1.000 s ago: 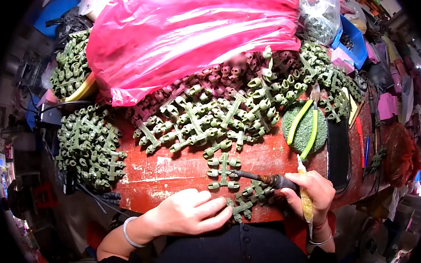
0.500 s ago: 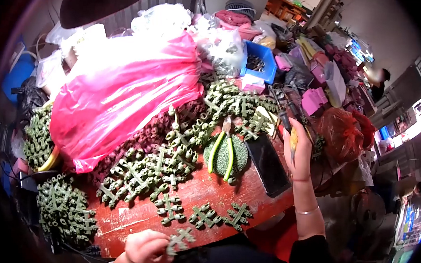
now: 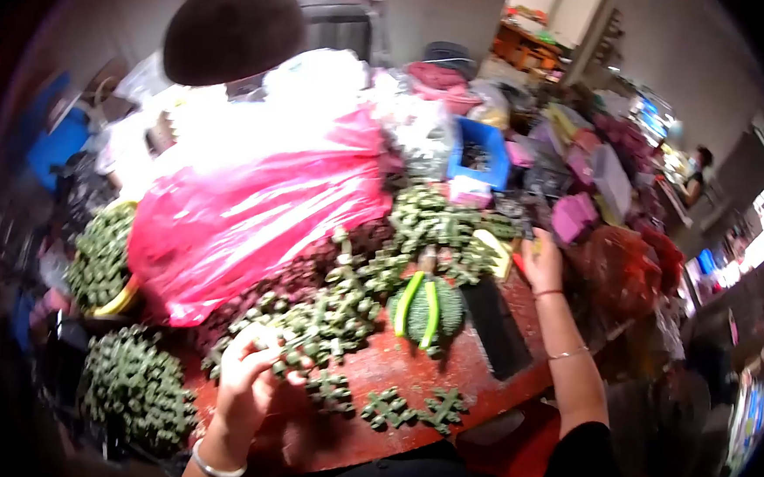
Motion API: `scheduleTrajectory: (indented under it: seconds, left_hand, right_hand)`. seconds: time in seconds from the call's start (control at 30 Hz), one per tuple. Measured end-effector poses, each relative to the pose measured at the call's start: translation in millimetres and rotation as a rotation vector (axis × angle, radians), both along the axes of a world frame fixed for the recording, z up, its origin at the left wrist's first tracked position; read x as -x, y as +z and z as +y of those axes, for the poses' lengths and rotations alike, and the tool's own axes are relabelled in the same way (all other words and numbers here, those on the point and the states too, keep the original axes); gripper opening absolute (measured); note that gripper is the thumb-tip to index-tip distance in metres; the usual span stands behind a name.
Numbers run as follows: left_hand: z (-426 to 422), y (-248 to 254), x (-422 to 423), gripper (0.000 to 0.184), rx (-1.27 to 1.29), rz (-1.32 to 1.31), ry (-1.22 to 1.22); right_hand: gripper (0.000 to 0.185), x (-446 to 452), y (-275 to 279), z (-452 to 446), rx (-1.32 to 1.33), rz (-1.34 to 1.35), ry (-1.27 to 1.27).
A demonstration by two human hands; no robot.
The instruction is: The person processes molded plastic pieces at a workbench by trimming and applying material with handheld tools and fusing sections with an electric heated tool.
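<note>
My left hand (image 3: 249, 375) is raised over the front left of the red table (image 3: 370, 439), fingers curled around a small green piece that is blurred. My right hand (image 3: 541, 261) reaches to the right side, beyond the black phone (image 3: 494, 328); its fingers are bent, and what they hold is too blurred to make out. Between the hands, pliers with green handles (image 3: 431, 313) lie on a round green textured pad (image 3: 453, 310). Green branched pieces (image 3: 386, 408) lie near the front edge. A large pile of them (image 3: 329, 318) stands behind my left hand.
A pink plastic bag (image 3: 260, 222) covers part of the pile. Another green heap (image 3: 136, 390) is at the left. A blue bin (image 3: 479, 153) stands at the back, a red bag (image 3: 621, 262) at the right. A dark lamp shade (image 3: 235, 33) hangs above. A person (image 3: 697, 177) is far off.
The view has tilted up and turned right. My left hand has lifted with a green piece. My right hand has moved away from the front pieces, where it held a soldering-iron-like tool and a yellow-handled one.
</note>
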State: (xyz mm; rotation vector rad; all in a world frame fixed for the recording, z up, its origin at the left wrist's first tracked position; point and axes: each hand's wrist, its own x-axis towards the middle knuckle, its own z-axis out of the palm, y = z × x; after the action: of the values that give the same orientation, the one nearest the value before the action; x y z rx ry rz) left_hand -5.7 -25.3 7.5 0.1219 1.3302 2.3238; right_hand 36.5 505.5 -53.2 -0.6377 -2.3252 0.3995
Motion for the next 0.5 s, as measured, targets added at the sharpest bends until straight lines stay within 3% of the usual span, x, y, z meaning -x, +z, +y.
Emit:
scheduleTrajectory:
  seconds: [0.07, 0.13, 0.2, 0.33, 0.43, 0.5]
  left_hand:
    - [-3.1, -4.8, 3.0, 0.017, -0.021, -0.007, -0.044]
    - [-7.3, -11.8, 4.6, 0.021, -0.068, 0.001, -0.092]
    - [-4.2, -7.0, 1.0, 0.025, -0.066, 0.034, -0.12]
    - [-4.0, -10.8, 1.5, 0.034, -0.025, 0.064, -0.162]
    - [-0.9, -4.3, -0.4, 0.037, -0.015, 0.064, -0.152]
    - [-2.9, -8.7, 0.5, 0.039, 0.001, 0.108, -0.167]
  right_hand:
    - [0.035, -5.1, 4.1, 3.2, 0.009, -0.041, 0.035]
    - [0.046, -10.5, -3.1, 13.6, -0.289, -0.11, 0.093]
    - [0.047, -13.7, 8.3, 7.9, -0.117, -0.296, 0.032]
    - [0.047, -30.7, 20.2, -1.8, -0.158, -0.494, 0.003]
    - [0.04, -28.6, 45.5, -49.9, -0.351, -0.385, -0.012]
    - [0.03, -24.2, 72.5, -104.4, -0.18, 0.074, 0.167]
